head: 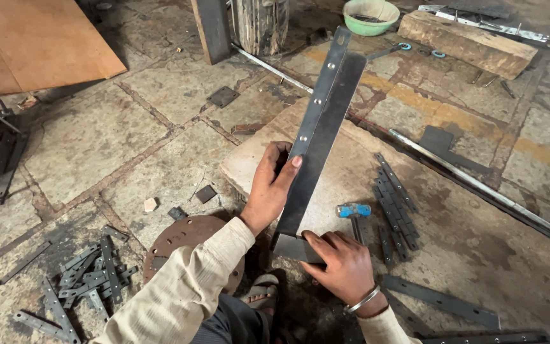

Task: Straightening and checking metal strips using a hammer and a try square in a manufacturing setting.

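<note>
My left hand [268, 188] has its grip pinched about the long steel bracket [323, 137], thumb across the front face of the wide plate, fingers curled behind its edge, roughly a third of the way up. My right hand [342, 264] is pressed down over the bracket's bent foot [291, 247], fingers closed on it where it meets the stone slab [415, 255]. From those two grips the long axis runs up and away from me, leaning to the right, the narrow holed strip [326, 79] lying along the plate's left edge and reaching past its top. The right hand is the lower one, at the base; the left steadies higher. A blue-headed hammer [353, 211] lies just beside the foot, to the right, with flat strips [394, 204] beyond.
</note>
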